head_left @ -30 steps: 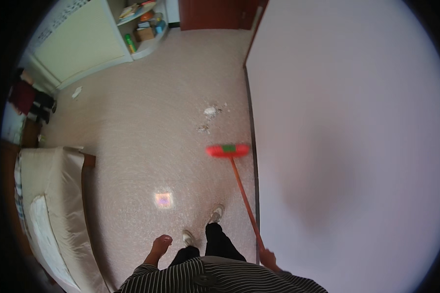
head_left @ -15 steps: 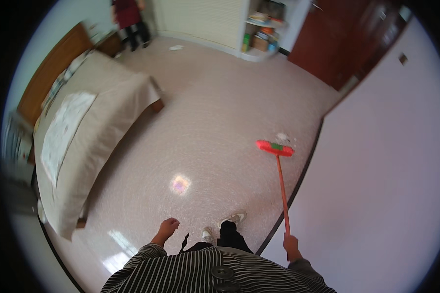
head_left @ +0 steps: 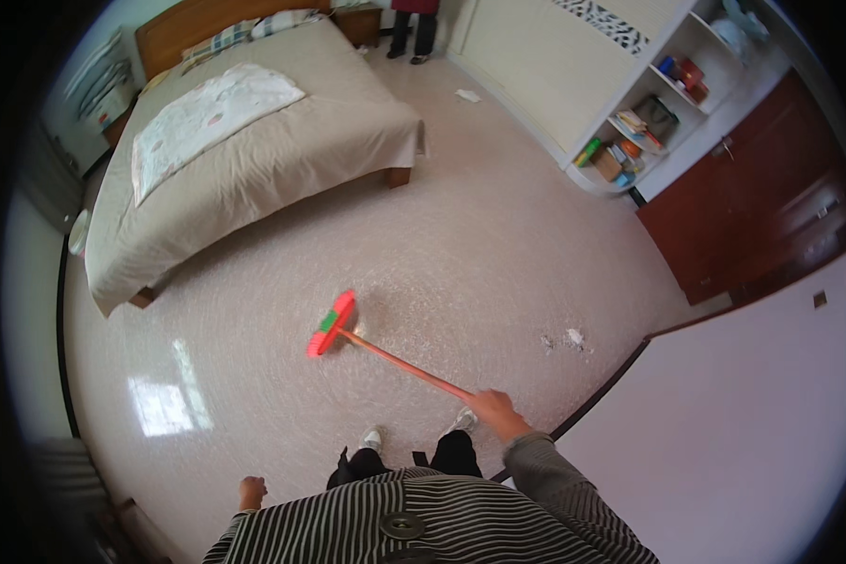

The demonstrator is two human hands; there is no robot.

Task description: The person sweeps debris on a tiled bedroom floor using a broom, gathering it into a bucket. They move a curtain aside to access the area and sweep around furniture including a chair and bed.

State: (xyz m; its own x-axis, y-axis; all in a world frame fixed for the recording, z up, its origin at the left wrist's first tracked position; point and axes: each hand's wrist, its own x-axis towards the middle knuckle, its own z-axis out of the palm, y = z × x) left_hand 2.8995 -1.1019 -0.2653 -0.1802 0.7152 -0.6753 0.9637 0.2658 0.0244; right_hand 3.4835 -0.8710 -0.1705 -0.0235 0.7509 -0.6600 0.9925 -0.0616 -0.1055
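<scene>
My right hand (head_left: 498, 414) is wrapped round the upper end of an orange-red broom's handle (head_left: 409, 367). The handle slants away to the left, down to a red broom head (head_left: 333, 322) with a green middle, on or just over the shiny floor in front of my feet. My left hand (head_left: 252, 493) hangs low by my side with curled fingers, and nothing shows in it. To the right of the broom, a small heap of whitish debris (head_left: 574, 336) with grey bits lies on the floor near the wall, apart from the bristles.
A bed (head_left: 282, 160) with a beige cover fills the far left. At the back stands a person (head_left: 414, 28) in dark trousers, near a white scrap (head_left: 468, 96) on the floor. Open shelves (head_left: 620, 141) and a brown door (head_left: 761, 197) are at the right, beside a white wall (head_left: 724, 423).
The broom head has swung from the right, beside the whitish debris, over to the left. My right hand has moved forward and left with the handle; my view has turned right.
</scene>
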